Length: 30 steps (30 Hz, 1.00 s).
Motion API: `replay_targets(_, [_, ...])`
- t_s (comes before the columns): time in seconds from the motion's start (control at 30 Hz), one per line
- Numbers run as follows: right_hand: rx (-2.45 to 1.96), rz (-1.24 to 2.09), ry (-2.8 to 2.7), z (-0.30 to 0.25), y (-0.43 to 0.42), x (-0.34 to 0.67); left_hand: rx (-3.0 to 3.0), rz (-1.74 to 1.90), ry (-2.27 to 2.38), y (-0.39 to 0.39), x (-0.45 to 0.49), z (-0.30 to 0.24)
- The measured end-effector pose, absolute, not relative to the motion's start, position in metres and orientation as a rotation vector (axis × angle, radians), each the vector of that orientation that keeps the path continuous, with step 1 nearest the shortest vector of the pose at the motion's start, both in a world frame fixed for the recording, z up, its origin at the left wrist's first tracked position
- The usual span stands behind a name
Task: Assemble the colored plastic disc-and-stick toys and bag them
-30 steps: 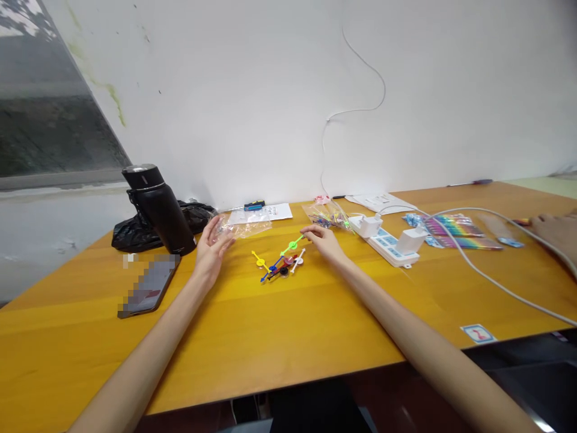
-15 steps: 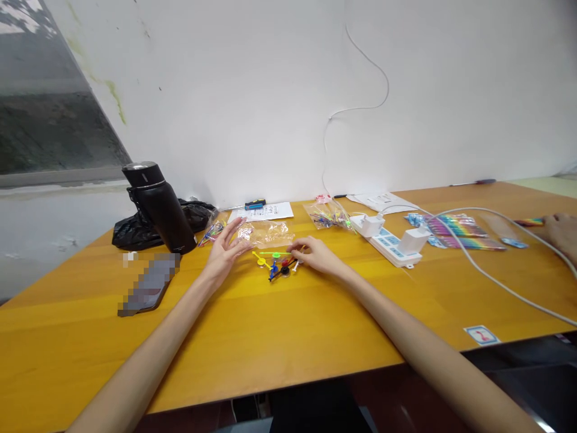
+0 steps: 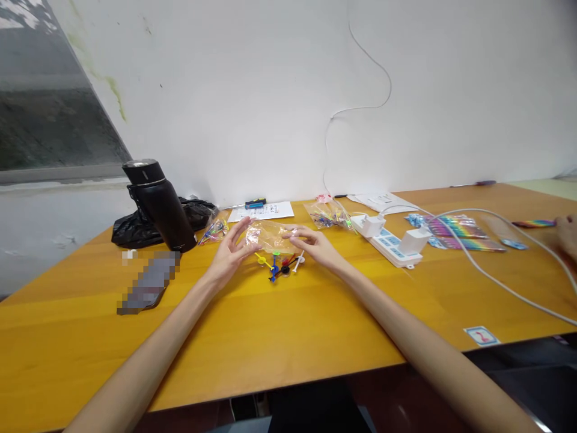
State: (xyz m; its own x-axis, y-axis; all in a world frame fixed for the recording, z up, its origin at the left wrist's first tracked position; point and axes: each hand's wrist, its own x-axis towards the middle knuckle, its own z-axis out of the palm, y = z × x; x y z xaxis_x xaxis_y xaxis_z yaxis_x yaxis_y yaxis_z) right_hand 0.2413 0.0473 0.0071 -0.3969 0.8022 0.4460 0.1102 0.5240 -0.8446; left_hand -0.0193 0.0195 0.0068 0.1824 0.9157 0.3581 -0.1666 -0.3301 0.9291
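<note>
A clear plastic bag (image 3: 270, 236) lies between my two hands, crinkled and shiny. My left hand (image 3: 226, 257) is at its left end, thumb and fingers apart around the edge. At the other end, my right hand (image 3: 317, 246) has its fingertips closed on the bag's right edge. Just in front sits a small cluster of plastic spinner pointers: a yellow one (image 3: 262, 260), a blue one (image 3: 274, 272), a black one (image 3: 285, 270) and a white one (image 3: 299, 261), with green and red ones partly hidden among them.
To the left are a black bottle (image 3: 164, 210), a black plastic bag (image 3: 128, 231) and a blurred phone (image 3: 151, 285). Filled bags of pointers (image 3: 329, 214), a screwdriver (image 3: 255, 204) and paper are behind. A power strip (image 3: 390, 245), cables, rainbow pencils (image 3: 469, 240) and another person's hand (image 3: 567, 234) are right.
My right hand has moved from the pointers up to the clear bag's right edge. My left hand has shifted slightly right. The bag sits a little further right.
</note>
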Motion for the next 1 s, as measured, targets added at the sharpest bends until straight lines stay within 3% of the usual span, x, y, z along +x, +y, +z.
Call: replay_targets(1.0, [-0.807,1.059,-1.799,0.025,0.046,0.265,1.597,1.206,0.829,0.025,-0.043,0.014])
